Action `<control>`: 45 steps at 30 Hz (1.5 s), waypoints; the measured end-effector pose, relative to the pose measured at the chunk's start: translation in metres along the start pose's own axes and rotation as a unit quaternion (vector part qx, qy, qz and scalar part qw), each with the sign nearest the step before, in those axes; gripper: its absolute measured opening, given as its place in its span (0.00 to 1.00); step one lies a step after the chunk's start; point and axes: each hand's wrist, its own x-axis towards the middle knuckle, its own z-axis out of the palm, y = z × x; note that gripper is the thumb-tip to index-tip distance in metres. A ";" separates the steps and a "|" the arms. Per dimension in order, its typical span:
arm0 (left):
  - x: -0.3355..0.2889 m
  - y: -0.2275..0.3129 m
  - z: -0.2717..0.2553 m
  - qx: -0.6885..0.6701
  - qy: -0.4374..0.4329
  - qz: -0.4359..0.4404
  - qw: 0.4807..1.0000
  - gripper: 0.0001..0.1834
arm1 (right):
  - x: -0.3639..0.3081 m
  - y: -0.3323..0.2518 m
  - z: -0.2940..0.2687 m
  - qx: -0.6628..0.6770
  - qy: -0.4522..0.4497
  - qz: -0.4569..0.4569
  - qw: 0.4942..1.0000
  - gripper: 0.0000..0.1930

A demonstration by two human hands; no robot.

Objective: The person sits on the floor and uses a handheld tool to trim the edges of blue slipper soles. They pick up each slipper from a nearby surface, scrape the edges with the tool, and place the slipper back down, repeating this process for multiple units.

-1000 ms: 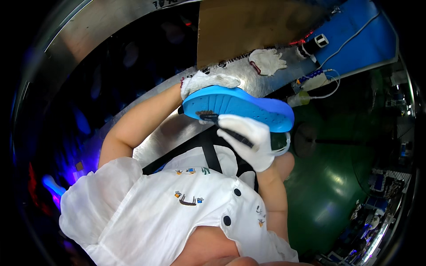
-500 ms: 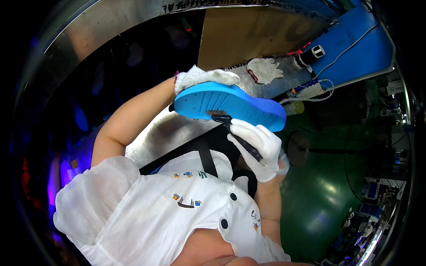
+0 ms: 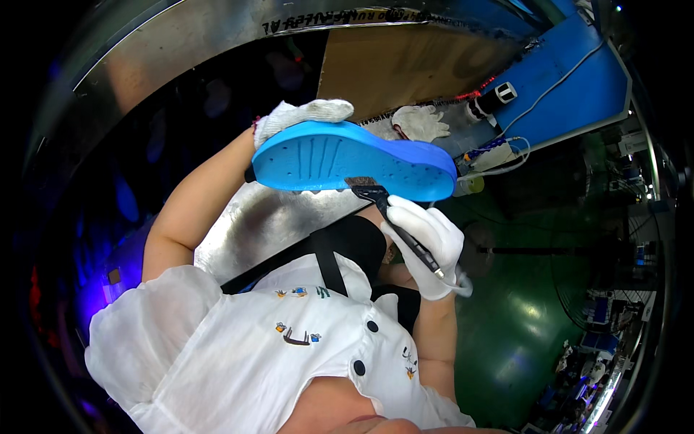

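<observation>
My left hand [image 3: 303, 114], in a white knit glove, grips a blue shoe sole [image 3: 311, 160] along its far edge. The sole is held up on its side, with a grooved, pitted face turned toward me. A small dark piece shows at its left end; I cannot tell what it is. My right hand [image 3: 434, 249], in a smooth white glove, is closed around a brush [image 3: 405, 235] with a black handle. The flat, brownish bristles touch the sole's near edge around the middle of its length.
Behind the sole lies a loose white glove [image 3: 421, 123] beside a black cylindrical device [image 3: 493, 100]. A brown cardboard sheet [image 3: 412, 69] stands at the back, near a blue panel [image 3: 578, 90] with a white cable. Below is a shiny metal surface [image 3: 249, 228]; green floor [image 3: 506, 318] lies to the right.
The sole and my left hand have shifted left, and the sole has levelled a little. The brush now sits at the sole's near edge instead of further in on its face.
</observation>
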 end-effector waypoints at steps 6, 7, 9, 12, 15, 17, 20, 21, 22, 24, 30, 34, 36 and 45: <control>-0.033 0.020 0.025 -0.029 -0.037 -0.032 0.998 0.38 | -0.010 -0.012 -0.002 -0.014 0.021 0.008 1.000 0.15; -0.042 0.022 0.028 -0.061 -0.017 -0.021 0.998 0.39 | -0.010 -0.006 0.001 0.007 0.007 -0.001 1.000 0.15; -0.048 0.000 0.013 -0.076 0.002 0.025 0.997 0.42 | -0.020 -0.004 -0.001 0.046 -0.057 -0.041 0.997 0.15; -0.076 0.014 0.025 -0.182 -0.037 0.114 0.976 0.41 | -0.018 -0.008 -0.007 0.153 -0.075 -0.023 0.985 0.18; -0.114 0.102 0.022 -0.181 -0.196 0.176 0.948 0.55 | -0.011 -0.002 0.007 0.177 0.009 0.048 0.983 0.19; -0.127 0.141 0.033 -0.214 -0.201 0.281 0.914 0.51 | -0.009 -0.003 0.014 0.200 0.032 0.043 0.978 0.18; -0.147 0.133 0.011 -0.260 -0.279 0.405 0.831 0.52 | -0.004 -0.006 0.022 0.240 -0.014 0.040 0.970 0.16; -0.160 0.130 0.004 -0.228 -0.182 0.409 0.864 0.46 | -0.001 -0.004 0.027 0.242 0.001 0.037 0.970 0.15; -0.171 0.126 -0.003 -0.197 -0.086 0.397 0.893 0.40 | -0.003 -0.004 0.032 0.243 0.014 0.042 0.969 0.15; -0.196 0.132 0.009 -0.048 0.135 0.457 0.878 0.32 | -0.010 0.003 0.035 0.263 0.016 0.066 0.962 0.15; -0.305 0.203 -0.025 0.734 0.646 0.135 0.158 0.22 | -0.016 0.004 0.037 0.239 0.021 0.131 0.962 0.16; -0.431 0.224 -0.128 0.593 0.712 -0.313 0.211 0.24 | -0.026 0.003 0.051 0.285 0.006 0.157 0.946 0.16; -0.443 0.231 -0.132 0.608 0.722 -0.278 0.179 0.21 | -0.023 0.001 0.048 0.317 -0.014 0.158 0.935 0.16; -0.316 0.139 -0.033 0.677 0.656 0.237 0.236 0.07 | -0.041 0.011 0.055 0.278 0.113 0.281 0.912 0.08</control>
